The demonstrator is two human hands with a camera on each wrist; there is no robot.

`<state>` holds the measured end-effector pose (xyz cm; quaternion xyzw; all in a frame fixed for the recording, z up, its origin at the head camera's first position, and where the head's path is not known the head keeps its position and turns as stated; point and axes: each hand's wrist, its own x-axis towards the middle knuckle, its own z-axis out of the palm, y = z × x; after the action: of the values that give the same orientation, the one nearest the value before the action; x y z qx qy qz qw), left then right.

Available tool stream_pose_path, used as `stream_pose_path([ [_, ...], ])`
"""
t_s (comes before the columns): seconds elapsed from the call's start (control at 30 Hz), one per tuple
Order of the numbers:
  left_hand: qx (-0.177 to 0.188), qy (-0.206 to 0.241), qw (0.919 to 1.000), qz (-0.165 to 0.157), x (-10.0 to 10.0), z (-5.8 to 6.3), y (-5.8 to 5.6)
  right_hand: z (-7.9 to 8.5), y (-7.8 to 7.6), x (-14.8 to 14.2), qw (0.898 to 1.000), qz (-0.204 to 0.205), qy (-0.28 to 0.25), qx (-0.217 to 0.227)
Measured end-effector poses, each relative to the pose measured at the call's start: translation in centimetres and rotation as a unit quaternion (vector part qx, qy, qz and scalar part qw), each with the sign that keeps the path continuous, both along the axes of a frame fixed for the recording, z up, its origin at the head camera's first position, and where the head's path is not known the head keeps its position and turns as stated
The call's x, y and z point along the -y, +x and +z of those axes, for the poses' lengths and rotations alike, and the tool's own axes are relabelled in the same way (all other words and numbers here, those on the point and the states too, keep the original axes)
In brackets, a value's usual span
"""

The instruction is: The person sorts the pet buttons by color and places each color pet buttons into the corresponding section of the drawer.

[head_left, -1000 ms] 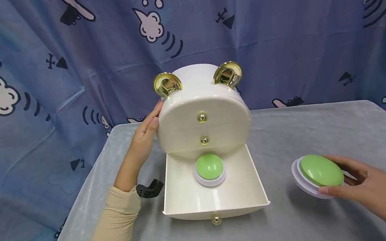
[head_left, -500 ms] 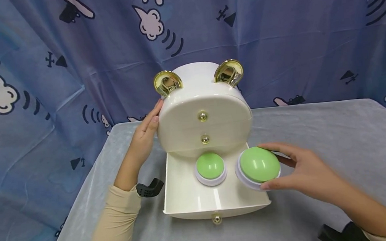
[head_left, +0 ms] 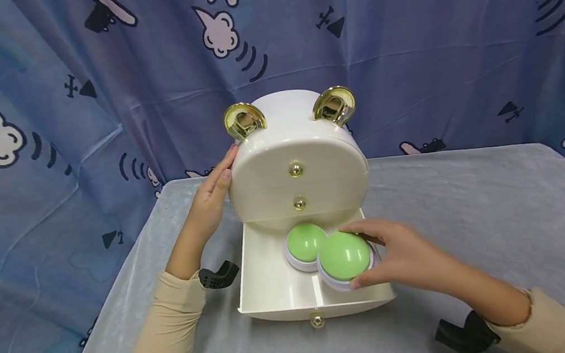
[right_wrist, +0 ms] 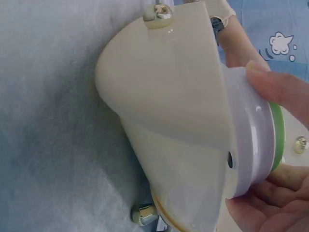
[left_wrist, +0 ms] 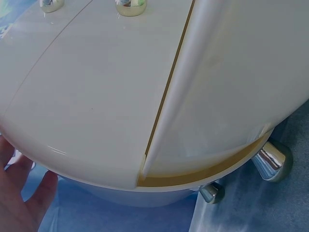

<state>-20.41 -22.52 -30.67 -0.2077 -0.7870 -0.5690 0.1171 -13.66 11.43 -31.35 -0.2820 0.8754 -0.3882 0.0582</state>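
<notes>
A white drawer box (head_left: 263,189) with gold ears and gold knobs stands on the table, its bottom drawer (head_left: 267,290) pulled out. My left hand (head_left: 206,203) rests against the box's left side, fingers fairly straight. Thumb and fingers of my right hand (head_left: 405,252) grip a round green push button (head_left: 345,254) with a white base, above the drawer's right part. In the right wrist view its white base (right_wrist: 251,130) shows at the drawer's rim; whether it touches the drawer I cannot tell. A second green push button (head_left: 306,240) sits in the drawer, partly overlapped by the held one.
Grey cloth covers the table (head_left: 465,194), which stretches out to the right of the box. A blue patterned curtain (head_left: 429,63) hangs behind. Black wrist devices (head_left: 468,334) are worn on both forearms. The drawer's gold knob (head_left: 317,320) juts toward the front.
My right hand has carried the green push button leftward from over the table to above the drawer, beside the other button. The left hand has stayed on the box.
</notes>
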Motion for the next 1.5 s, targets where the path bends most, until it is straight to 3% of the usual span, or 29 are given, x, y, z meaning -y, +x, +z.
stream_pose_path([
  [0.37,0.001,0.001,1.0,0.0,-0.1,0.0,0.0,-0.8,-0.6,1.5,0.991,0.054,0.099,-0.065],
  [0.93,-0.008,0.002,1.0,0.004,0.1,0.0,-0.1,-1.2,-1.6,2.0,0.983,0.109,0.141,-0.047],
  [1.07,-0.006,0.004,1.0,0.004,0.1,-0.1,-0.1,-0.7,-1.2,1.8,0.991,0.092,0.101,-0.002],
  [1.2,-0.011,0.007,0.9999,0.003,0.1,-0.2,-0.1,-0.2,0.4,1.5,0.995,0.068,-0.027,0.069],
  [1.3,-0.014,0.007,0.9999,0.003,0.1,-0.2,-0.2,-0.5,2.3,1.4,0.979,0.078,-0.128,0.136],
  [1.37,-0.013,0.008,0.9999,0.004,0.1,-0.2,-0.2,-1.0,3.5,1.5,0.961,0.098,-0.177,0.189],
  [1.47,-0.011,0.007,0.9999,0.004,0.0,-0.2,-0.1,-2.6,4.9,1.8,0.92,0.135,-0.241,0.278],
  [1.5,-0.011,0.007,0.9999,0.004,0.0,-0.2,-0.2,-3.3,5.3,1.9,0.901,0.147,-0.262,0.312],
])
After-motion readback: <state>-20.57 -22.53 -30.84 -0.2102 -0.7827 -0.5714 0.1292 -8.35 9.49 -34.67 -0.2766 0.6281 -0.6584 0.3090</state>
